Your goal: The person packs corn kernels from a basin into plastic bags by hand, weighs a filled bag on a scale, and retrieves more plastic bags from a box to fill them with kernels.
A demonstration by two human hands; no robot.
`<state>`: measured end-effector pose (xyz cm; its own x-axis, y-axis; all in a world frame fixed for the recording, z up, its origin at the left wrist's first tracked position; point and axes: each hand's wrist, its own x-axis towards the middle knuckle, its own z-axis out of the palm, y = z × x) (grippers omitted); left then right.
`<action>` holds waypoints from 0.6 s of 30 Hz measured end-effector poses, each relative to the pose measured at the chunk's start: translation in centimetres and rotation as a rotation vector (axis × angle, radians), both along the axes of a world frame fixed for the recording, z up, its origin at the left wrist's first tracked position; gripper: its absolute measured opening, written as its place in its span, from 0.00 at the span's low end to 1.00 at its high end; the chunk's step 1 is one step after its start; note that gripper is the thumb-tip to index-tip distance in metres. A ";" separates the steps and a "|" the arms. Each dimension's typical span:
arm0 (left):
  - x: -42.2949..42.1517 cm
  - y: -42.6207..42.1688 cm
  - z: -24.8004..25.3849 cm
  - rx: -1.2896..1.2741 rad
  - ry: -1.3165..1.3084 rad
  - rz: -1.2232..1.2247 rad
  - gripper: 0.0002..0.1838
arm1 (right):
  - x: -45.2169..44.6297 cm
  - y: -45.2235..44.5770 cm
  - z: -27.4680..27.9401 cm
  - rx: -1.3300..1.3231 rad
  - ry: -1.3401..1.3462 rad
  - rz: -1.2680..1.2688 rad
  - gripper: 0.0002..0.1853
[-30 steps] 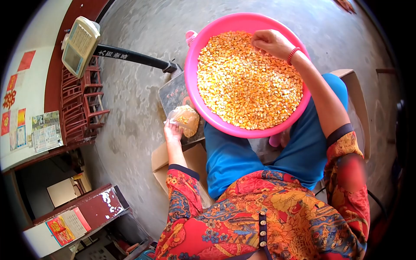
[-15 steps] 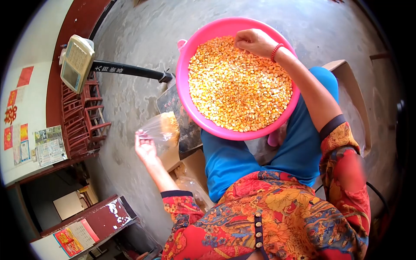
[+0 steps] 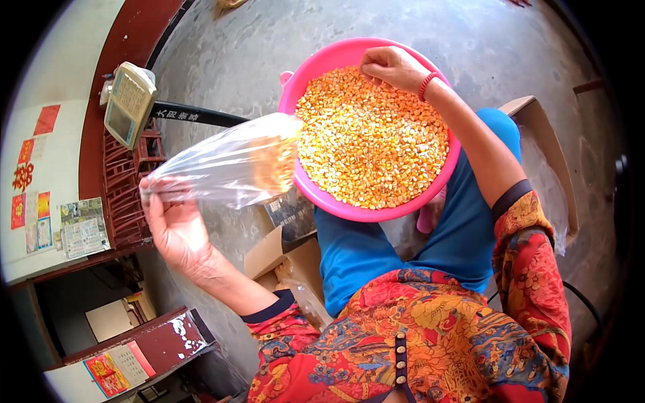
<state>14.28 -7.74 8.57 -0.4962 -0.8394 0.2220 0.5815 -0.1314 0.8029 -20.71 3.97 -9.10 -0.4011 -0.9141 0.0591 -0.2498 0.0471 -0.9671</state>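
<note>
A clear plastic bag (image 3: 222, 161) hangs out sideways from my left hand (image 3: 178, 225), whose fingers are closed on its gathered mouth. Yellow-orange contents, which look like corn kernels, fill the bag's far end beside the rim of a pink basin (image 3: 306, 64). The basin is full of corn kernels (image 3: 373, 141). Over its far part, my right hand (image 3: 393, 67) touches or hovers just above the kernels with fingers curled and pinched together. What lies between those fingertips is hidden. A red bracelet circles the right wrist.
A scale display (image 3: 127, 104) stands at left on a black post (image 3: 195, 113). Cardboard boxes (image 3: 265, 252) sit beside my left leg, another box (image 3: 537, 127) beyond my right knee. Red wooden stools (image 3: 127, 195) are stacked along the left wall.
My left hand has moved left and nearer the camera, and the bag is now raised and stretched out beside the basin. The right hand has barely shifted.
</note>
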 end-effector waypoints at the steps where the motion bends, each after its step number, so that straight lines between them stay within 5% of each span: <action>1: -1.0 0.5 -0.4 -0.017 -0.027 0.053 0.14 | 0.0 0.0 0.2 -0.001 0.000 0.000 0.09; 15: -9.3 7.7 -9.5 -0.004 -0.306 -0.362 0.12 | 3.3 0.0 2.3 -0.421 -0.268 0.353 0.14; 18: -8.9 7.8 -9.2 -0.097 -0.548 -0.230 0.12 | 5.9 0.4 4.3 -0.474 -0.265 0.525 0.17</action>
